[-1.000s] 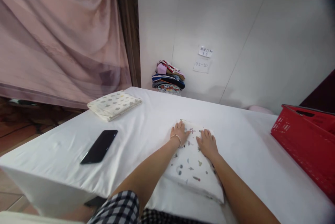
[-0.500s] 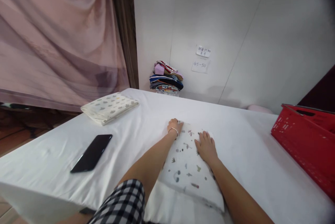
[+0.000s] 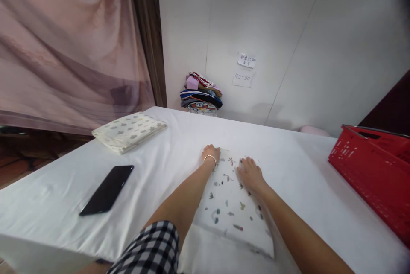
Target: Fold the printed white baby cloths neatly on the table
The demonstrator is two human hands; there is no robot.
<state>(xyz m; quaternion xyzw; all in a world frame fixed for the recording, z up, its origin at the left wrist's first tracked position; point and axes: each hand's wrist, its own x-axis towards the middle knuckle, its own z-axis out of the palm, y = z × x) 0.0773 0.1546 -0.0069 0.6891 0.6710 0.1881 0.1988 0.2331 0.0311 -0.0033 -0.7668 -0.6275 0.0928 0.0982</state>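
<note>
A white cloth (image 3: pixel 229 201) printed with small plants and other coloured motifs lies folded in a long panel in front of me. At its far left corner, my left hand (image 3: pixel 210 154), with a bracelet on the wrist, has its fingers curled down on the fabric, closed on it. My right hand (image 3: pixel 251 173) rests on the far right part of the cloth, palm down, fingers stretched forward. Along my right forearm the cloth's side edge looks slightly raised and pale. The undersides of both hands are hidden.
A black phone (image 3: pixel 107 190) and a folded cream patterned cloth (image 3: pixel 128 131) lie on the left of the white-covered table (image 3: pixel 179 137). A red basket (image 3: pixel 371 171) stands at the right. Piled fabrics (image 3: pixel 201 94) sit by the wall beyond the far edge.
My right hand has shifted slightly left and its thumb sits closer in. My left hand stays at the far left corner. The view has moved a little.
</note>
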